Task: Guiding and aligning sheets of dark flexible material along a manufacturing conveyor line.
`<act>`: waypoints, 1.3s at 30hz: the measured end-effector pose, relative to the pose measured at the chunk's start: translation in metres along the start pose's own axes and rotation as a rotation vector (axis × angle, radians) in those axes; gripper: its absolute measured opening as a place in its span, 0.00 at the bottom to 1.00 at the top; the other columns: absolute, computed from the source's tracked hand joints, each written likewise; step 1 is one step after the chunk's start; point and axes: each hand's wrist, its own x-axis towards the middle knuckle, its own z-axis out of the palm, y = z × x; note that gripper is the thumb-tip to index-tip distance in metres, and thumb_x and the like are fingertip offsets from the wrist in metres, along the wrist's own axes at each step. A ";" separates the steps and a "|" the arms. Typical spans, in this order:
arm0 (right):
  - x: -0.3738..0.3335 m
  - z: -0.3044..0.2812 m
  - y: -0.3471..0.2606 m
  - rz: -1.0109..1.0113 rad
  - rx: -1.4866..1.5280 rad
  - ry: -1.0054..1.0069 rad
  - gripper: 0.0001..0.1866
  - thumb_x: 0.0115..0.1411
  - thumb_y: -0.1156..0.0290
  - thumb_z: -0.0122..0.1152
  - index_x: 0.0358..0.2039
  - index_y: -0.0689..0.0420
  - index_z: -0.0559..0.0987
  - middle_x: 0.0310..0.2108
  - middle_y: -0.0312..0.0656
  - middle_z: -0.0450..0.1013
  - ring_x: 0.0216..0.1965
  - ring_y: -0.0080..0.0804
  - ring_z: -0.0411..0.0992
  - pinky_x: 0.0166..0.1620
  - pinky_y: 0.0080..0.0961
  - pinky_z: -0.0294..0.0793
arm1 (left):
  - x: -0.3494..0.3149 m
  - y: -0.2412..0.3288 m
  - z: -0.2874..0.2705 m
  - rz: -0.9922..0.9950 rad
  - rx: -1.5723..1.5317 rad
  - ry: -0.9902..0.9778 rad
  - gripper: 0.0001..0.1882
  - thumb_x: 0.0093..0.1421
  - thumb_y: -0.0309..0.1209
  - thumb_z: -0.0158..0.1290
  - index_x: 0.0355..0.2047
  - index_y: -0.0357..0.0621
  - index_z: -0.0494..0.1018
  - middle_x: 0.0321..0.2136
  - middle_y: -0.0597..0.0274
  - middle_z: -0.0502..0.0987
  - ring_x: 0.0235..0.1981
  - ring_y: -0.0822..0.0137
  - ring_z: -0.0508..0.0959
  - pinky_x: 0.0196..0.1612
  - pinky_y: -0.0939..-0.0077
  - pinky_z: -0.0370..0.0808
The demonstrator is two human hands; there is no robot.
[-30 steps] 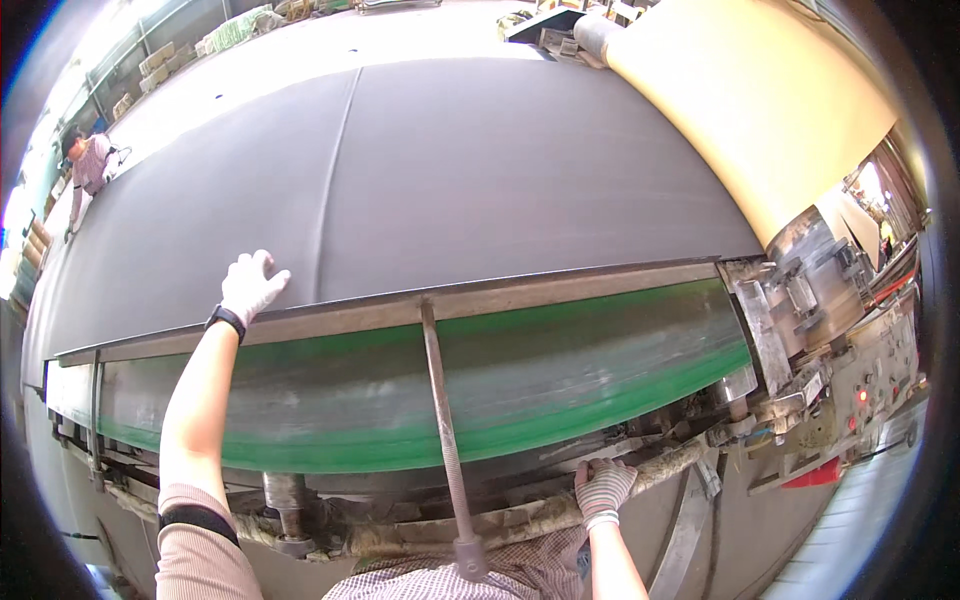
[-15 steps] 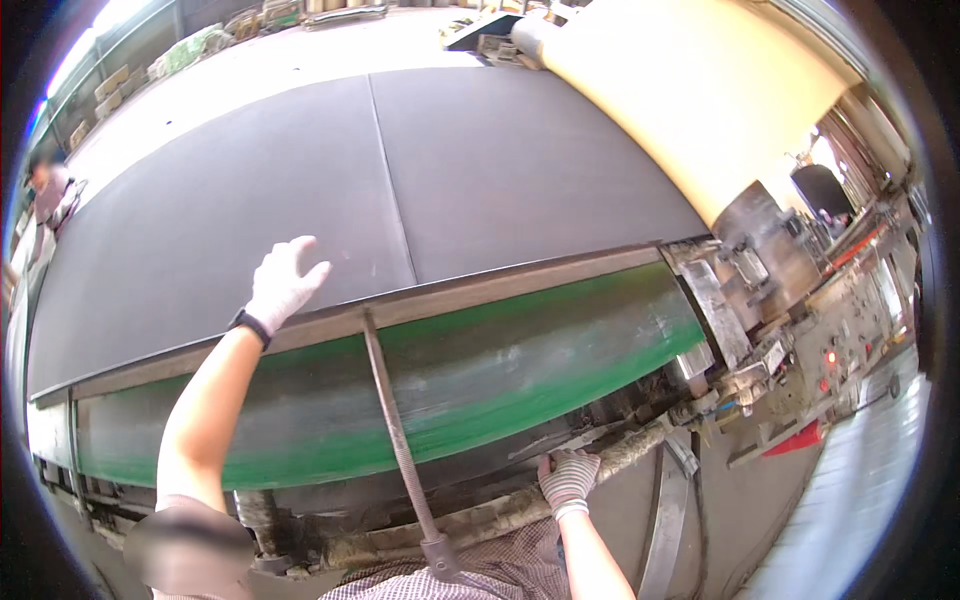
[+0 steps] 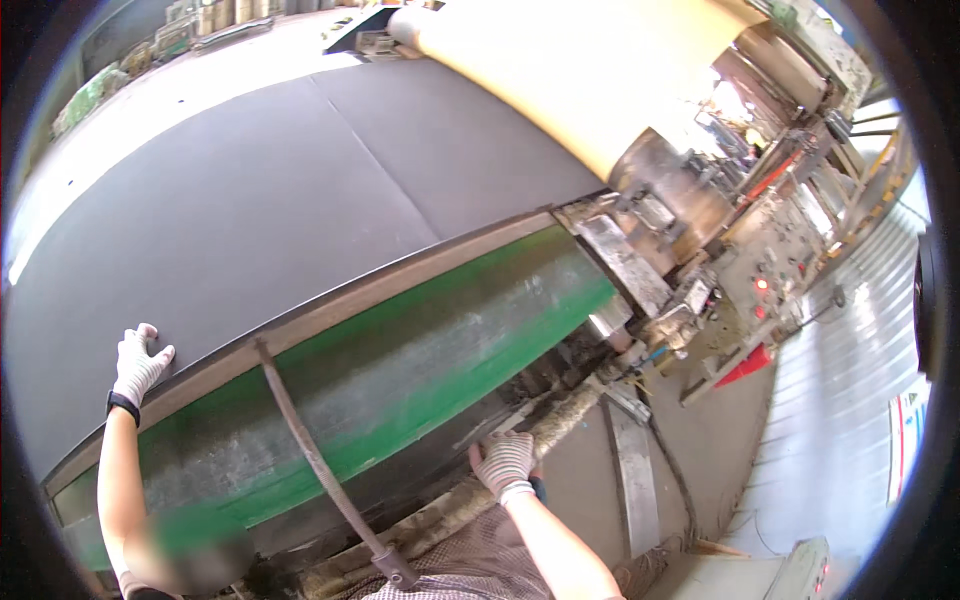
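Observation:
My left hand (image 3: 142, 362), in a pale striped glove with a dark band at the wrist, is open at the near-left edge of a wide dark grey sheet (image 3: 260, 200). Whether it touches the sheet I cannot tell. My right hand (image 3: 503, 462), in a similar glove, is closed over a crusted, rough bar (image 3: 565, 417) along the machine's front. Between the two lies a long green surface (image 3: 400, 360), worn grey in its middle. A metal rod (image 3: 315, 455) slants across it toward my body. A thin line crosses the dark sheet from far to near.
At the far right a broad yellow sheet (image 3: 570, 70) runs over a metal roller. Machine parts and a control panel (image 3: 770, 270) with a red light stand to the right, above a red object (image 3: 745, 365). Farther right is a corrugated wall (image 3: 820, 430).
The view has swung to the right. My left hand has come back from over the dark sheet to its near-left edge. My right hand stays on the bar.

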 end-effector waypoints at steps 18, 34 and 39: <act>-0.003 -0.011 0.002 -0.083 0.101 0.072 0.16 0.59 0.55 0.57 0.27 0.54 0.84 0.27 0.42 0.79 0.35 0.43 0.76 0.41 0.44 0.69 | 0.045 -0.165 0.044 -0.287 0.022 0.173 0.20 0.63 0.38 0.57 0.53 0.49 0.69 0.49 0.45 0.73 0.52 0.46 0.76 0.55 0.52 0.74; -0.003 -0.012 -0.004 -0.045 0.095 0.008 0.19 0.60 0.53 0.55 0.32 0.54 0.86 0.34 0.43 0.81 0.42 0.41 0.77 0.48 0.43 0.69 | 0.005 0.119 0.036 0.238 -0.111 0.109 0.21 0.58 0.48 0.61 0.41 0.47 0.72 0.39 0.51 0.73 0.42 0.47 0.74 0.47 0.52 0.74; -0.004 -0.012 0.003 -0.016 0.046 -0.035 0.20 0.61 0.52 0.53 0.33 0.54 0.86 0.34 0.43 0.81 0.42 0.41 0.77 0.48 0.44 0.70 | 0.002 0.153 0.031 0.285 -0.992 -0.275 0.24 0.65 0.43 0.57 0.57 0.46 0.70 0.51 0.52 0.75 0.55 0.55 0.74 0.58 0.61 0.72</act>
